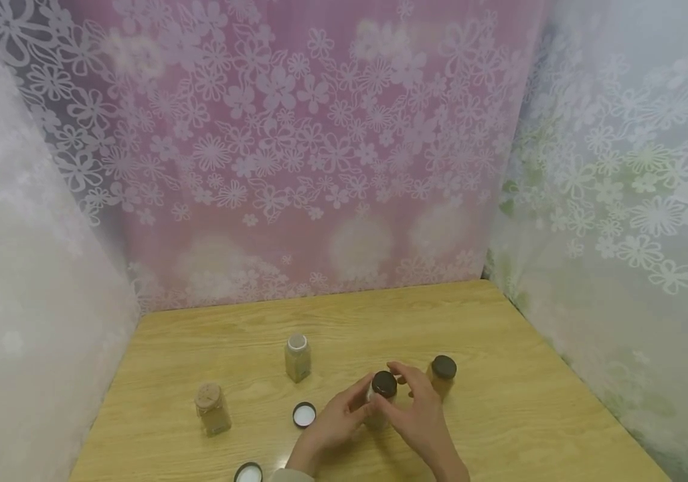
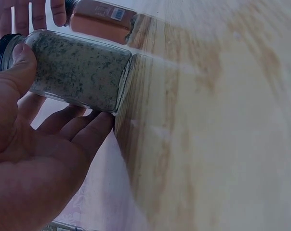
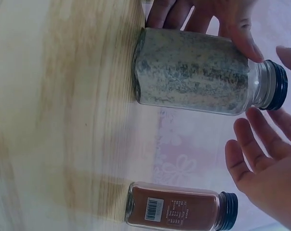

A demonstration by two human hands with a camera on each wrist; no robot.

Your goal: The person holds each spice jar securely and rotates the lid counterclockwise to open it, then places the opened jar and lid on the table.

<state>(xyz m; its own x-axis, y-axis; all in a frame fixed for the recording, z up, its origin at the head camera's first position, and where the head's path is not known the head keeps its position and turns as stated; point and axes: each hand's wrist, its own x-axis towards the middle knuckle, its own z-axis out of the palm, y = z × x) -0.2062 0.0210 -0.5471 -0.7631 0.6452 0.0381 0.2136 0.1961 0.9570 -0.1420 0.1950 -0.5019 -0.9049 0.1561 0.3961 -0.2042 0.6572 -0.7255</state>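
A glass jar of dark-speckled pale seasoning (image 3: 193, 72) stands upright on the table, with a black screw lid (image 1: 384, 383) on its neck. My left hand (image 1: 338, 418) grips it from the left, thumb near the neck and fingers along the far side, as the left wrist view shows. Around the lid hovers my right hand (image 1: 422, 418), its thumb and spread, loosely bent fingers on either side of the cap. Just beyond the right hand is a jar of reddish-brown powder (image 3: 177, 208), also with a black lid.
Left of my hands a black-rimmed lid (image 1: 304, 416) lies with its white inside up, and another such lid (image 1: 249, 473) is at the bottom edge. A lidless glass jar (image 1: 298, 361) stands farther back. A cork-topped jar (image 1: 214, 415) is at left. Flowered curtains (image 1: 320, 167) enclose the table.
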